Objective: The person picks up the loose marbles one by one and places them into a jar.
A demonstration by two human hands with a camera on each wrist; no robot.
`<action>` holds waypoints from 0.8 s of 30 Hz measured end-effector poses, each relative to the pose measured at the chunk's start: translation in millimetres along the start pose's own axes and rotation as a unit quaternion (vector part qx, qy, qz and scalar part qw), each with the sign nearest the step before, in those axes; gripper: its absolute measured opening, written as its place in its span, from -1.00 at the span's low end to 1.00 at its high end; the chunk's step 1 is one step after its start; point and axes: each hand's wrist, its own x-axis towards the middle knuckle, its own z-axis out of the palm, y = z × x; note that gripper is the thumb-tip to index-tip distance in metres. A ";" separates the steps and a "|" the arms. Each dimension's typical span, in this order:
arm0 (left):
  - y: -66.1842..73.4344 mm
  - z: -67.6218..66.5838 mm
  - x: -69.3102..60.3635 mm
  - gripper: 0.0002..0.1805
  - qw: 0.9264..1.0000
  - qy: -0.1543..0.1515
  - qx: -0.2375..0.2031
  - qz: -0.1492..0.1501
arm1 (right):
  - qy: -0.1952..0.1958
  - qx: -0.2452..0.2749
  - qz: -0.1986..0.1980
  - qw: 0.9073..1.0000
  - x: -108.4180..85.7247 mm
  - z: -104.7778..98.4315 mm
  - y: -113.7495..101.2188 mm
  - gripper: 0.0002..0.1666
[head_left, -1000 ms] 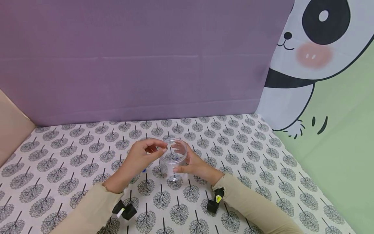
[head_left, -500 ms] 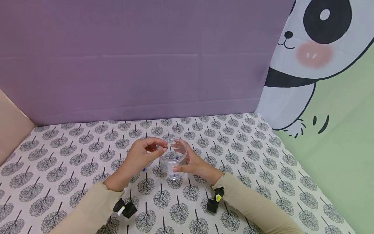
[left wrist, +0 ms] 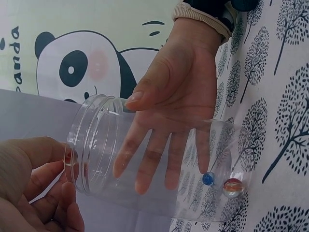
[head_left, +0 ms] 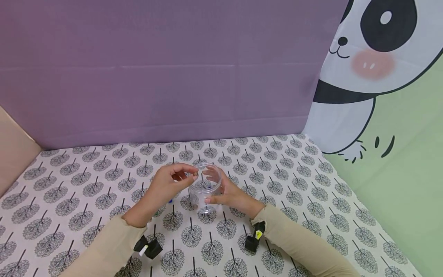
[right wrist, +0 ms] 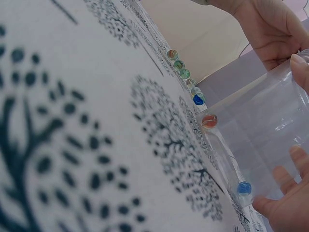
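Note:
In the head view, my left hand pinches a small marble between thumb and fingertips, right at the rim of a clear plastic jar. The left wrist view shows that marble as reddish. My right hand holds the upright jar from the right, its thumb in front and its fingers behind. Through the wall I see a blue marble and a red-orange marble at the jar's bottom. The jar's mouth has no lid on it.
A row of several glass marbles lies on the cloth beside the jar; a blue one is closest to it. The tablecloth has a tree print. A purple wall stands behind, a panda-printed wall on the right.
Both hands and the jar stay almost where they were. The pinched marble shows a little more between the left fingertips.

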 end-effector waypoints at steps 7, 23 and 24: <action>2.3 -0.6 -0.1 -0.80 1.000 0.001 -0.004 0.004 | -0.002 -0.002 0.008 1.000 -0.5 -0.2 -0.7 0.15; 3.7 -0.8 -1.3 -0.80 1.000 -0.003 -0.004 -0.006 | 0.000 0.000 0.006 1.000 -1.1 0.2 -1.7 0.13; 3.9 -0.8 -1.4 -0.80 1.000 -0.002 -0.004 -0.008 | 0.000 0.000 0.006 1.000 -1.0 0.1 -1.5 0.13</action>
